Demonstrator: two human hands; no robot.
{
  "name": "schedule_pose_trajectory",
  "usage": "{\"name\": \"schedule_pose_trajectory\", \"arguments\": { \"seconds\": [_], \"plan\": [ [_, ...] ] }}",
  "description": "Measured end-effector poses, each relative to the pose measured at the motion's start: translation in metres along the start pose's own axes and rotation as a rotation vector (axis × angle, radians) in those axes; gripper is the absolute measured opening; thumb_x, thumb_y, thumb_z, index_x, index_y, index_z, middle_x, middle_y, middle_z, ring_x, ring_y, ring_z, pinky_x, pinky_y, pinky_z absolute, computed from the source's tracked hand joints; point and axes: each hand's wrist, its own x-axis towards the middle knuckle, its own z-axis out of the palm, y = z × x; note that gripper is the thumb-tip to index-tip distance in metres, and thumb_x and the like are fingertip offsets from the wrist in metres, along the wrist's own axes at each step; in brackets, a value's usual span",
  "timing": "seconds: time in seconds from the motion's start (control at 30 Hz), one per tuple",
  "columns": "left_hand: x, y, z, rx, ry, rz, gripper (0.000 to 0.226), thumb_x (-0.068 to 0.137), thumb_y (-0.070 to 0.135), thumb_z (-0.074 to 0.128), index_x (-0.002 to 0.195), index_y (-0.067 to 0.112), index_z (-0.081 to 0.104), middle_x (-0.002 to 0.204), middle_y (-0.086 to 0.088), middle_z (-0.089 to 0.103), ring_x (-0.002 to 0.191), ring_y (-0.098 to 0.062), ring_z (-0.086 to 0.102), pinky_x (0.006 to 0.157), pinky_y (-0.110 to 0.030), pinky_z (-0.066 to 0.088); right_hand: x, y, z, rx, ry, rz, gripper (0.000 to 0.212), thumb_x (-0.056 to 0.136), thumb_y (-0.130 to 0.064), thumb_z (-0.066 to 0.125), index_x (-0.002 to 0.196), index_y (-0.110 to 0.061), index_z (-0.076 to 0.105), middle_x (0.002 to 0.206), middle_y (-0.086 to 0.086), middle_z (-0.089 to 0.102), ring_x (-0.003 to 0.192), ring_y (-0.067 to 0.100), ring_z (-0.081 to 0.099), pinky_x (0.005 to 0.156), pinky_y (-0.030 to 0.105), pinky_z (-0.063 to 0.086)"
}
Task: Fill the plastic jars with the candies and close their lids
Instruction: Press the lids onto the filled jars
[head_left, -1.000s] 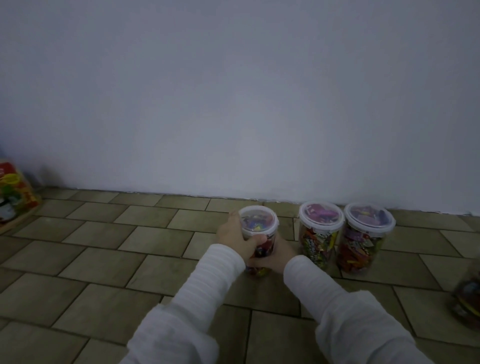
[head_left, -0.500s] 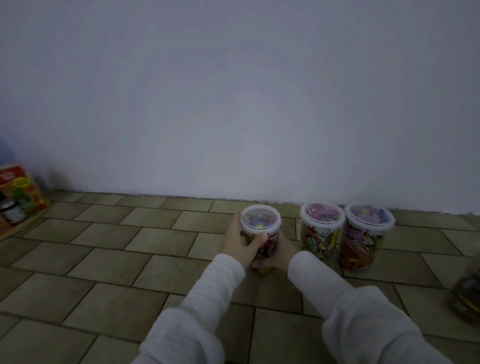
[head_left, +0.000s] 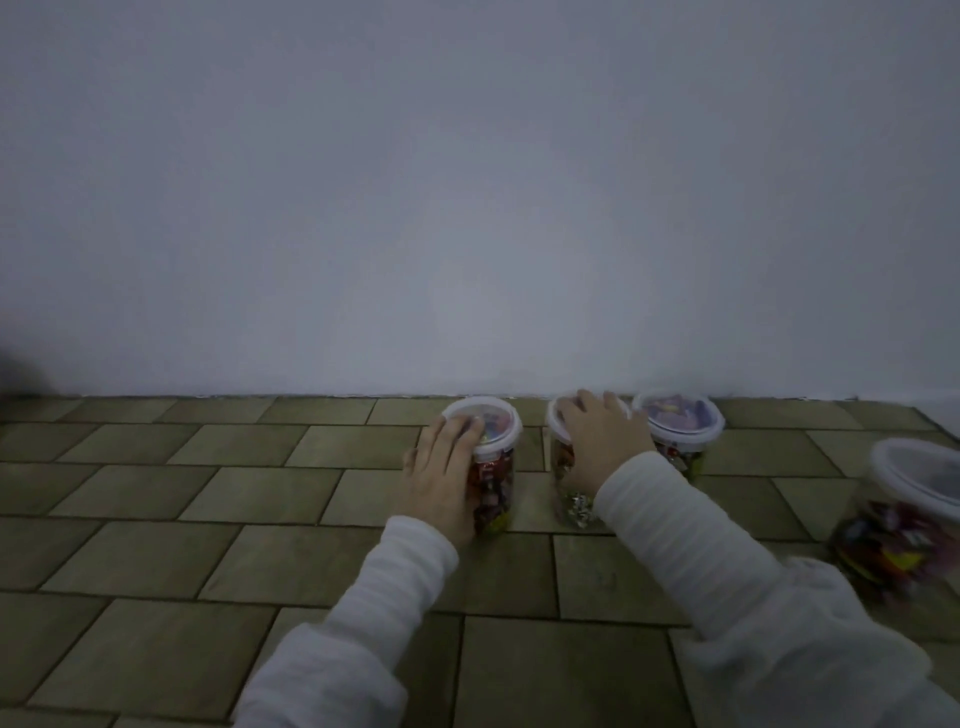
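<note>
Both our hands held the left jar (head_left: 493, 478) a moment ago; since then our right hand (head_left: 602, 441) has let go of it and moved right onto the middle jar (head_left: 566, 467), and a fourth jar (head_left: 904, 525) has come into view at the right edge. Going left to right: our left hand (head_left: 441, 478) lies against the left side of the left jar, fingers laid up over the rim of its white lid (head_left: 488, 423), only loosely bent. That jar stands upright on the tiled floor (head_left: 208, 519) near the wall (head_left: 467, 208), full of candies. Just beside it, our right hand covers the middle jar's lid, fingers spread and nearly straight over it. A third lidded jar (head_left: 680, 431) stands just right of that, apart from our hand. Nearer us, the fourth jar is blurred but lidded and filled.
</note>
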Motion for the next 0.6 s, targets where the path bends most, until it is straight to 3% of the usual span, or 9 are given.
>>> {"name": "schedule_pose_trajectory", "arguments": {
  "seconds": [0.1, 0.2, 0.37, 0.47, 0.6],
  "plan": [
    [0.007, -0.001, 0.009, 0.036, 0.029, 0.038, 0.096, 0.05, 0.014, 0.086, 0.134, 0.019, 0.04, 0.138, -0.009, 0.045, 0.129, -0.035, 0.039, 0.1, -0.055, 0.041, 0.002, 0.0, 0.01, -0.03, 0.018, -0.058, 0.067, 0.094, -0.013, 0.047, 0.15, -0.009, 0.012, 0.156, 0.015, 0.014, 0.143, 0.034, 0.016, 0.115, 0.044, 0.019],
    [0.017, 0.001, 0.02, 0.065, 0.075, 0.051, 0.101, 0.04, 0.009, 0.087, 0.13, 0.018, 0.041, 0.128, -0.013, 0.054, 0.116, -0.039, 0.049, 0.097, -0.052, 0.045, 0.013, -0.001, 0.014, 0.013, 0.058, -0.106, 0.068, 0.094, -0.006, 0.044, 0.151, -0.008, 0.008, 0.158, 0.015, 0.009, 0.145, 0.033, 0.011, 0.119, 0.042, 0.014],
    [0.046, 0.005, 0.035, 0.062, 0.097, 0.045, 0.098, 0.044, 0.003, 0.083, 0.131, 0.018, 0.039, 0.128, -0.015, 0.054, 0.116, -0.041, 0.051, 0.096, -0.05, 0.046, 0.047, 0.007, 0.012, 0.025, 0.047, -0.142, 0.064, 0.093, -0.004, 0.045, 0.149, -0.007, 0.016, 0.154, 0.016, 0.02, 0.141, 0.034, 0.021, 0.116, 0.042, 0.022],
    [0.07, 0.01, 0.046, 0.038, 0.045, 0.009, 0.099, 0.043, 0.002, 0.086, 0.133, 0.014, 0.046, 0.13, -0.016, 0.053, 0.118, -0.043, 0.049, 0.099, -0.051, 0.043, 0.075, 0.018, 0.004, 0.003, -0.005, -0.131, 0.059, 0.091, -0.004, 0.049, 0.145, -0.005, 0.025, 0.146, 0.018, 0.033, 0.133, 0.034, 0.034, 0.11, 0.041, 0.033],
    [0.106, 0.019, 0.067, 0.029, 0.06, 0.033, 0.096, 0.037, 0.004, 0.089, 0.126, 0.01, 0.055, 0.123, -0.018, 0.057, 0.111, -0.045, 0.053, 0.095, -0.053, 0.046, 0.108, 0.039, -0.005, 0.016, -0.107, -0.053, 0.052, 0.093, -0.005, 0.044, 0.143, -0.004, 0.029, 0.144, 0.018, 0.037, 0.132, 0.033, 0.037, 0.108, 0.04, 0.034]
  ]
}}
